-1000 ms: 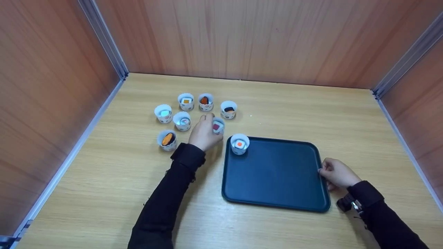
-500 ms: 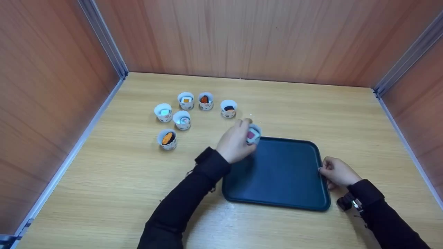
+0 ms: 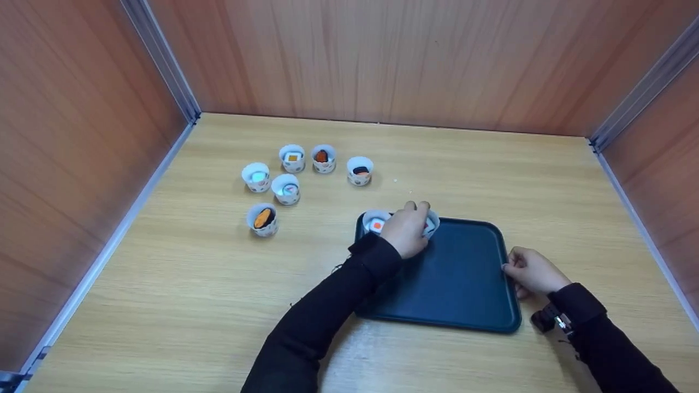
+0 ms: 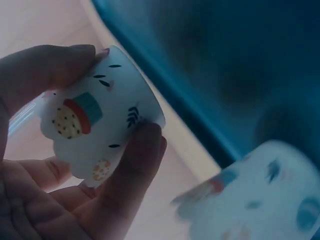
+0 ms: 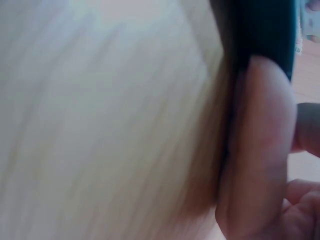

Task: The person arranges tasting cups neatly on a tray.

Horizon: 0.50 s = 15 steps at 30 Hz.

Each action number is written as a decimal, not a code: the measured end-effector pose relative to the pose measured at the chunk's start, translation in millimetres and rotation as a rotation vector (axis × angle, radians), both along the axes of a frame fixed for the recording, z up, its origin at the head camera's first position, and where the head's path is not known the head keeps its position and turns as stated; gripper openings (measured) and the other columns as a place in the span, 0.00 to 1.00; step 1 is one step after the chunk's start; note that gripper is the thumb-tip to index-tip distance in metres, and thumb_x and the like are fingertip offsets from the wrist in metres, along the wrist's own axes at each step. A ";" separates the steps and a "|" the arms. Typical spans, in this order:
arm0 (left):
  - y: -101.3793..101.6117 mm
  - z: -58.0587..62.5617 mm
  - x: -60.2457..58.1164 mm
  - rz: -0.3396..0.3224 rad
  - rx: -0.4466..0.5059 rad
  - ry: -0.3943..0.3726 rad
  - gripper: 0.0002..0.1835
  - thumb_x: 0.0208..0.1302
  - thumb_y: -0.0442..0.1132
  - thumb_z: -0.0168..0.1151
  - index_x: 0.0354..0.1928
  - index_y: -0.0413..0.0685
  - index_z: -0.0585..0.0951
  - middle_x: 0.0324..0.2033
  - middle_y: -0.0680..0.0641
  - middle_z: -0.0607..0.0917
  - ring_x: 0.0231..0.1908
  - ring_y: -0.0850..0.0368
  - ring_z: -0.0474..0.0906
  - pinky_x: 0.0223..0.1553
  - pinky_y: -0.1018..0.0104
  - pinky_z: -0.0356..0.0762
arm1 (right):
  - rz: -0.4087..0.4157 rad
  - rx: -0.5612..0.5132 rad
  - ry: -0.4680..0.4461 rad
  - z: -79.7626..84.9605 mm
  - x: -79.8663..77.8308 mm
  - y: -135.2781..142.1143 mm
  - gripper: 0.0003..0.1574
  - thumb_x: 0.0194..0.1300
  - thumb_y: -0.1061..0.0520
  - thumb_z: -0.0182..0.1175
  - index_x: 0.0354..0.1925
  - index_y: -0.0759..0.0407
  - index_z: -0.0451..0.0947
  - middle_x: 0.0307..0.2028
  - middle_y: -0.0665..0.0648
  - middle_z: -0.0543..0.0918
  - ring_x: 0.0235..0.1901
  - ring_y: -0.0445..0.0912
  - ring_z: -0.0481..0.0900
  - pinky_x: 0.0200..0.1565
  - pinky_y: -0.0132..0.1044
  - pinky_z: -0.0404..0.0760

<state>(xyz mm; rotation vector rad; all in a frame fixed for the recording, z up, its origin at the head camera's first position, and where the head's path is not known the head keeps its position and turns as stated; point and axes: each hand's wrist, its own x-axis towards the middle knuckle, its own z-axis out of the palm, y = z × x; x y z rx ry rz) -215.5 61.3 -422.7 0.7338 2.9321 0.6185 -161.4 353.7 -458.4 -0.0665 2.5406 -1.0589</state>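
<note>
You have eight little white cups, one tray (image 3: 464, 278) and two hands. Six cups (image 3: 285, 190) stand on the table (image 3: 164, 305), to the left of the tray. One cup with an orange square (image 3: 376, 222) is in the tray's far left corner. Your left hand (image 3: 405, 232) has its thumb and fingers round the eighth cup (image 3: 433, 222), over the far side of the tray, just right of the corner cup. Your right hand (image 3: 538, 272) pinches the tray's right edge. Half a second ago, your left hand was farther left and hid the corner cup. Now it covers part of both cups. It's hard to tell if the held cup touches the tray.
</note>
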 end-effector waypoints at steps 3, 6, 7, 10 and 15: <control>4.9 -8.0 -2.0 0.018 -0.043 -0.003 0.27 0.62 0.37 0.63 0.63 0.46 0.70 0.49 0.42 0.80 0.43 0.50 0.81 0.40 0.61 0.81 | 0.006 -0.003 0.005 -0.3 0.0 -0.1 0.07 0.70 0.61 0.51 0.35 0.65 0.65 0.21 0.51 0.72 0.14 0.42 0.76 0.19 0.37 0.81; 7.1 -13.7 -3.0 0.035 -0.061 -0.020 0.26 0.63 0.37 0.63 0.63 0.47 0.70 0.50 0.43 0.80 0.44 0.50 0.82 0.39 0.61 0.81 | 0.010 -0.003 0.010 -0.8 0.1 0.1 0.08 0.70 0.61 0.51 0.35 0.65 0.65 0.20 0.51 0.72 0.14 0.42 0.76 0.19 0.37 0.80; 7.5 -14.8 -3.1 0.041 -0.059 -0.023 0.26 0.63 0.37 0.63 0.63 0.47 0.70 0.50 0.43 0.79 0.44 0.50 0.82 0.39 0.61 0.81 | 0.013 -0.002 0.012 -0.8 0.2 0.3 0.08 0.70 0.61 0.52 0.35 0.65 0.65 0.20 0.51 0.72 0.14 0.42 0.76 0.19 0.37 0.80; 8.7 -16.5 -3.1 0.057 -0.056 -0.021 0.26 0.62 0.37 0.64 0.62 0.47 0.71 0.50 0.43 0.79 0.44 0.49 0.81 0.38 0.60 0.82 | 0.009 -0.005 0.012 -0.6 0.7 0.3 0.08 0.70 0.61 0.52 0.34 0.64 0.65 0.19 0.50 0.71 0.14 0.42 0.76 0.19 0.37 0.80; 11.2 -16.2 -1.9 0.076 -0.064 -0.003 0.24 0.61 0.37 0.65 0.60 0.48 0.72 0.50 0.43 0.78 0.45 0.47 0.80 0.39 0.58 0.82 | 0.018 -0.004 0.023 0.2 1.1 0.4 0.08 0.70 0.61 0.52 0.34 0.65 0.65 0.18 0.50 0.70 0.13 0.42 0.76 0.18 0.37 0.80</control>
